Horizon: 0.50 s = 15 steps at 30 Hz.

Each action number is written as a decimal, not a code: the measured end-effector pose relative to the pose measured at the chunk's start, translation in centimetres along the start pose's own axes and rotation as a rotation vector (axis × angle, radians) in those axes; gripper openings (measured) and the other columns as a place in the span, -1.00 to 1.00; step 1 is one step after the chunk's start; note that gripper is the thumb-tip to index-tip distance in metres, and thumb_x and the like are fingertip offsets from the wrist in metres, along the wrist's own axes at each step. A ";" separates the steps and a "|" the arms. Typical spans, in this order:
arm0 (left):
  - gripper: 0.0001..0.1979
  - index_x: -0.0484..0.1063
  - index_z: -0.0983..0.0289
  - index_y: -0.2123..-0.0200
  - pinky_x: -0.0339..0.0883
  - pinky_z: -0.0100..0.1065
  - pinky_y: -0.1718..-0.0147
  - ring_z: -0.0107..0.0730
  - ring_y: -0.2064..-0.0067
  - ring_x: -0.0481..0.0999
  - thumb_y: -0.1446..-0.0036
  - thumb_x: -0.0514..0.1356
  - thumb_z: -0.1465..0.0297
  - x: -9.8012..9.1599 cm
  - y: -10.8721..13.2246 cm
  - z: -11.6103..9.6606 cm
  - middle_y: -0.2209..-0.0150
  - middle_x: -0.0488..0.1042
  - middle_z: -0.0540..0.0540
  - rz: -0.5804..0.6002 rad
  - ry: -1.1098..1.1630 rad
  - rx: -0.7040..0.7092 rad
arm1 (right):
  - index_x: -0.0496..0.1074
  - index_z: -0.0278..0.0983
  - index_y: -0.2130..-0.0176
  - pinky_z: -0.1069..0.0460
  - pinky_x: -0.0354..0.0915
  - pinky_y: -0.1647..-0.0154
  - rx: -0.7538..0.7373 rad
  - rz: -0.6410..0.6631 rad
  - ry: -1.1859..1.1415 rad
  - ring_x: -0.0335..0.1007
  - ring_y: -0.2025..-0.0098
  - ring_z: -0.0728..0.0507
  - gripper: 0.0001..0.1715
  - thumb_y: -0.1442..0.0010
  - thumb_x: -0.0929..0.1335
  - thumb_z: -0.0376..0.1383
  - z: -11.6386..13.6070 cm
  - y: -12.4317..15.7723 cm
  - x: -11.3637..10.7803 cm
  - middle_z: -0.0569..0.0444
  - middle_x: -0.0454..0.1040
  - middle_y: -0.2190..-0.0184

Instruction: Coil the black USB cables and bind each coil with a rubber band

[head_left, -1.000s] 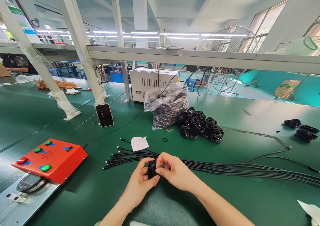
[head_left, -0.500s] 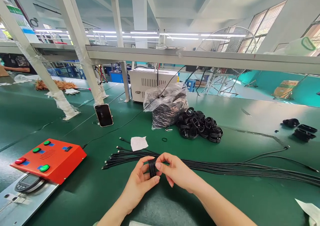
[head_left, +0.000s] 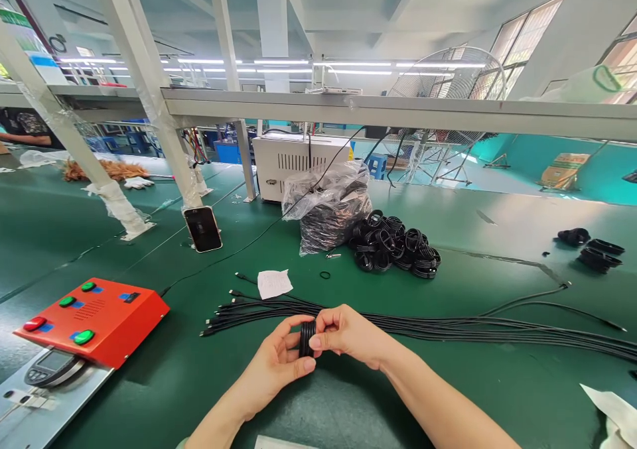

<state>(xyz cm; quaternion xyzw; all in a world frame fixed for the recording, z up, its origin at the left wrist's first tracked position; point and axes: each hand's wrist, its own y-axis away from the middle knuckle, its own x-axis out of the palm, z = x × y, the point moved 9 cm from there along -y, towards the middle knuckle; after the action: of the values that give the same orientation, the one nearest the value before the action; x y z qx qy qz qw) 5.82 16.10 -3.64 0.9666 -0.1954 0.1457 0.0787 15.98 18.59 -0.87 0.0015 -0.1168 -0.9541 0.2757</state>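
Observation:
My left hand (head_left: 276, 363) and my right hand (head_left: 348, 335) meet over the green table (head_left: 472, 396), both closed round a small black coiled cable (head_left: 306, 337) held upright between the fingertips. Just behind the hands lies a row of straight black cables (head_left: 448, 329) stretched across the table to the right, their plugs at the left end. Farther back sits a pile of coiled black cables (head_left: 393, 245) next to a clear plastic bag (head_left: 328, 207) full of the same coils.
An orange box with green and red buttons (head_left: 92, 320) stands at the left, a scale (head_left: 47, 368) beside it. A phone (head_left: 202, 229) leans on a post. A white slip (head_left: 275, 283), a small black ring (head_left: 325, 275) and a white machine (head_left: 298, 164) lie behind.
The hands have stayed in place, turning the coil slightly between the fingers; my right fingers now curl closer over it. The view has shifted a little.

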 end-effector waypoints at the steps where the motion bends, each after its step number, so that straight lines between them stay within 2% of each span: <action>1: -0.32 0.31 0.15 -0.08 0.39 -0.21 0.14 -0.20 0.15 0.57 0.13 0.45 0.37 0.0 0.0 0.1 0.21 0.58 0.13 0.009 -0.002 -0.014 | 0.32 -0.29 0.55 0.11 -0.03 0.58 0.004 0.015 -0.008 0.14 0.59 0.05 -0.52 0.17 0.53 -0.02 -0.1 0.0 0.1 0.16 0.40 0.62; 5: -0.30 0.27 0.15 -0.11 0.41 -0.23 0.20 -0.17 0.17 0.59 0.12 0.44 0.36 -0.1 0.2 0.1 0.18 0.58 0.16 -0.008 -0.003 -0.051 | 0.32 -0.29 0.54 0.11 -0.10 0.61 0.042 0.032 -0.021 0.02 0.64 0.09 -0.50 0.15 0.52 0.01 -0.3 0.1 0.2 0.18 0.39 0.64; 11: -0.29 0.28 0.13 -0.10 0.38 -0.36 0.22 -0.40 0.28 0.55 0.14 0.45 0.44 -0.2 0.3 -0.9 0.21 0.56 0.06 -0.060 -0.029 -0.009 | 0.30 -0.28 0.50 0.13 -0.09 0.63 0.089 -0.010 -0.009 0.06 0.64 0.10 -0.49 0.11 0.51 0.03 -0.7 0.0 0.3 0.17 0.41 0.60; 15: -0.34 0.30 0.13 -0.10 0.37 -0.32 0.19 -0.43 0.29 0.52 0.09 0.43 0.42 0.3 0.5 -0.9 0.20 0.54 0.05 -0.031 -0.025 -0.020 | 0.27 -0.29 0.58 0.12 -0.11 0.64 0.053 0.018 -0.044 0.03 0.65 0.11 -0.46 0.17 0.53 0.03 -0.7 -0.3 0.4 0.17 0.40 0.64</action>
<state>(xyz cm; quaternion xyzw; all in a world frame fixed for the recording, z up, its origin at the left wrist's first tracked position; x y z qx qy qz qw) 5.67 15.68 -2.60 0.9704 -0.1830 0.1307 0.0882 15.58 18.47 -1.60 -0.0131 -0.1480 -0.9480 0.2816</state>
